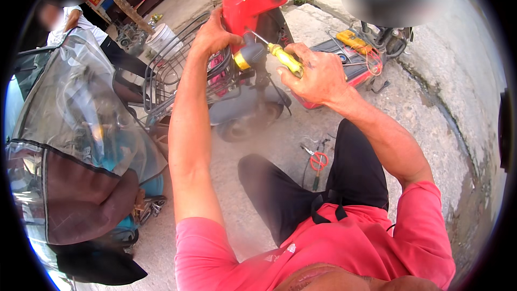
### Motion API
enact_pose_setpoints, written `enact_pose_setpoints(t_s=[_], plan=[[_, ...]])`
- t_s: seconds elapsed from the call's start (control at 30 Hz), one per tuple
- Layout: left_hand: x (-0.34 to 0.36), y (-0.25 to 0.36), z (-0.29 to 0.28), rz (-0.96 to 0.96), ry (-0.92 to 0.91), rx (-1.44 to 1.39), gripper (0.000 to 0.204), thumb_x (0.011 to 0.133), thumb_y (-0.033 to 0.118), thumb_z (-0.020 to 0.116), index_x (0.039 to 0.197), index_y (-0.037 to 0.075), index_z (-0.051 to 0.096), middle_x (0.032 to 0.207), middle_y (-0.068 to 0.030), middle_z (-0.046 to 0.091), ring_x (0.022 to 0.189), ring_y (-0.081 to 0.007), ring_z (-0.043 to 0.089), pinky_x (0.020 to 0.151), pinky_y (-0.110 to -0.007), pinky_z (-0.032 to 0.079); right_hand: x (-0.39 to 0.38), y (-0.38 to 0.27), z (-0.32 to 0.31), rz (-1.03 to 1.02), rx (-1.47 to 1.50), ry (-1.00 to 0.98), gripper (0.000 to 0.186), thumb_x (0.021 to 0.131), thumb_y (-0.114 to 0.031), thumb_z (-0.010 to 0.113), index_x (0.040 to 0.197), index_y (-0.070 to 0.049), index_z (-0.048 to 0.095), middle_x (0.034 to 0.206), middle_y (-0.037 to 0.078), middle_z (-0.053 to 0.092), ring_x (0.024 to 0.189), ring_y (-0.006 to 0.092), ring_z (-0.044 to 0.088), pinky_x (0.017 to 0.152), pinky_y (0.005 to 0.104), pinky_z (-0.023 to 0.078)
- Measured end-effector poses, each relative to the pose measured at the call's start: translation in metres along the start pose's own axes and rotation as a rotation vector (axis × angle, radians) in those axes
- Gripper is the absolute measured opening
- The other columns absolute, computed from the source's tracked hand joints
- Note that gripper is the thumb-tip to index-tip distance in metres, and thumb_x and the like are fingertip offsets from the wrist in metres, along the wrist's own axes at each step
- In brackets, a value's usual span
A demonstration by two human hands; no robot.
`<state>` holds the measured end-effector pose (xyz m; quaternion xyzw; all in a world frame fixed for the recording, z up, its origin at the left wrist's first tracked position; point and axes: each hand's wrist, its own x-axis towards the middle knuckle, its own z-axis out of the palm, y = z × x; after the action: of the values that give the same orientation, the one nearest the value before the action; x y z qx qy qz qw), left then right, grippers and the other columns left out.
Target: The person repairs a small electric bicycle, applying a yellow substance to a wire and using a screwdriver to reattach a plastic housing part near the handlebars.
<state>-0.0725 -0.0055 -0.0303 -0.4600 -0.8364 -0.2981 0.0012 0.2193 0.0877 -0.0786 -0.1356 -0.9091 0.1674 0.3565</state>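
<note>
A red plastic body panel [243,13] of an electric scooter stands in front of me. My left hand [214,35] grips its left edge, thumb toward me and fingers partly hidden behind it. In my right hand [319,73] is a screwdriver [285,59] with a yellow handle. Its thin metal shaft points up and left at the panel's lower part; whether the tip touches a screw is too small to tell. Just below the shaft sits a dark rounded part with a yellow band [241,60]. The scooter's front wheel [237,129] is below, blurred.
A wire basket [167,73] stands left of the panel. Right of it, a yellow multimeter [353,42] with leads lies on the scooter's floorboard. Red-handled scissors [319,161] lie on the concrete between my knees. A vehicle with a clear plastic cover [81,97] and a person [81,21] are at left.
</note>
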Motion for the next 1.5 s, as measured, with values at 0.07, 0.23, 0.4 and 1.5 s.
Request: enact_pose_setpoints(t_s=[0.07,0.23,0.4,1.5], plan=[[0.001,0.001,0.000,0.016,0.014,0.007,0.121,0.053,0.027,0.094,0.156,0.004,0.036,0.134,-0.0207,0.066,0.127,-0.0330,0.062,0.109,-0.040,0.046,0.000,0.009,0.014,0.036,0.150,0.021,0.038,0.093,-0.038,0.066,0.116,-0.007,0.066,0.083,0.018,0.071,0.063,0.0288,0.069,0.059,0.0378,0.053],[0.001,0.004,-0.001,0.001,-0.017,-0.015,0.120,0.053,0.026,0.093,0.156,0.004,0.037,0.135,-0.0211,0.066,0.127,-0.0331,0.062,0.110,-0.039,0.046,0.012,0.028,0.016,0.912,1.774,-0.367,0.029,0.102,-0.038,0.057,0.114,-0.012,0.061,0.074,0.006,0.063,0.047,0.0111,0.047,0.045,0.0255,0.038],[0.003,-0.001,-0.001,0.028,-0.007,-0.017,0.121,0.052,0.027,0.093,0.156,0.003,0.037,0.133,-0.0212,0.067,0.127,-0.0328,0.063,0.109,-0.039,0.046,0.008,0.013,0.014,0.858,1.485,-0.275,0.034,0.101,-0.043,0.059,0.110,-0.012,0.065,0.078,0.007,0.066,0.055,0.0110,0.056,0.047,0.0254,0.039],[0.005,-0.007,0.005,0.002,0.011,-0.012,0.118,0.054,0.032,0.093,0.154,0.001,0.037,0.131,-0.0217,0.068,0.124,-0.0355,0.064,0.108,-0.040,0.049,0.007,0.007,-0.004,0.703,0.932,-0.153,0.058,0.090,-0.058,0.070,0.104,-0.001,0.066,0.072,0.004,0.061,0.060,0.0109,0.054,0.051,0.0288,0.043]])
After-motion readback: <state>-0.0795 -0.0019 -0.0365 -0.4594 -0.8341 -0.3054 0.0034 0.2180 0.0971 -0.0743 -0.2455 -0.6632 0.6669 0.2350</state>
